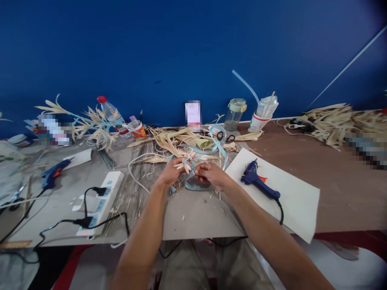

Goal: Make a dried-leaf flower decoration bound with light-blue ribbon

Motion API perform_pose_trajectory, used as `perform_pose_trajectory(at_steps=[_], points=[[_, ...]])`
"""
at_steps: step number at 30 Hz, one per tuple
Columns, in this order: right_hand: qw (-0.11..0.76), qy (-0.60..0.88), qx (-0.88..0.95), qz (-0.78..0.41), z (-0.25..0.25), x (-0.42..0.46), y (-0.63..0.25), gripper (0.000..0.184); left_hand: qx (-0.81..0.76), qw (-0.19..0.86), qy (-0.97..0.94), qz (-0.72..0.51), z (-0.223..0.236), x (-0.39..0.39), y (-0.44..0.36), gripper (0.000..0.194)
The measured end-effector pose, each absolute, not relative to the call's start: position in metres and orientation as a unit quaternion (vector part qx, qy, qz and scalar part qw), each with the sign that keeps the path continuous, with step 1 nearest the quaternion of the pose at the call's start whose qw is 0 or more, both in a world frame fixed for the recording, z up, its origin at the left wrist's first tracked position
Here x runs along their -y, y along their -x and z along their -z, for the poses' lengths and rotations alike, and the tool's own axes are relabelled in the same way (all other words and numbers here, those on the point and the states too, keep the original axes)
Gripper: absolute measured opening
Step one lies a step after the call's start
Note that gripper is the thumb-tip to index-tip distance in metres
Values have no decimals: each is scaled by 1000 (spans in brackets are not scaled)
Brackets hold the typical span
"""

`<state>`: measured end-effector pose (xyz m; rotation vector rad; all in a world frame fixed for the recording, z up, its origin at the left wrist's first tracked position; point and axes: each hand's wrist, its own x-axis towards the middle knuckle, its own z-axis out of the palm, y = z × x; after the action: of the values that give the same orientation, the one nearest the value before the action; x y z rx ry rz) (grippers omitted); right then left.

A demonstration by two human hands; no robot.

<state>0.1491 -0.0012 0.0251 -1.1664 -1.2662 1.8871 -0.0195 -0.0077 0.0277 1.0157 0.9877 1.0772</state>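
Note:
My left hand (171, 172) is closed on a spray of pale husk flowers (184, 164) whose stem is wrapped in light blue tape. Close beside it, my right hand (213, 175) has its fingertips pinched at the blue-wrapped stem, seemingly on the tape; the exact grip is too small to make out. A loop of light blue tape (223, 152) curls up behind the right hand. Under both hands, a blue-edged loop (196, 187) lies on the table.
Dried husks (169, 139) lie behind my hands, near black scissors (226, 137). On white card to the right rests a glue gun (260, 181); another glue gun (55, 174) lies left. A power strip (102, 201) with cables stands near thin wires. A finished-looking flower branch (90, 123) leans by a bottle (110, 112).

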Motion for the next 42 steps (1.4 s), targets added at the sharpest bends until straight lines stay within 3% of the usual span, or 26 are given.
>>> perform_pose_trajectory(at_steps=[8, 21, 27, 42], points=[[273, 422, 487, -714, -26, 1, -150, 14, -418, 633, -447, -475, -28, 7, 27, 34], [320, 427, 464, -708, -20, -2, -150, 20, -423, 574, -450, -537, -20, 2, 16, 18], [288, 382, 359, -802, -18, -2, -146, 26, -426, 591, -451, -515, -20, 4, 9, 18], [245, 322, 239, -882, -12, -8, -149, 10, -413, 595, -468, -506, -15, 3, 7, 12]])
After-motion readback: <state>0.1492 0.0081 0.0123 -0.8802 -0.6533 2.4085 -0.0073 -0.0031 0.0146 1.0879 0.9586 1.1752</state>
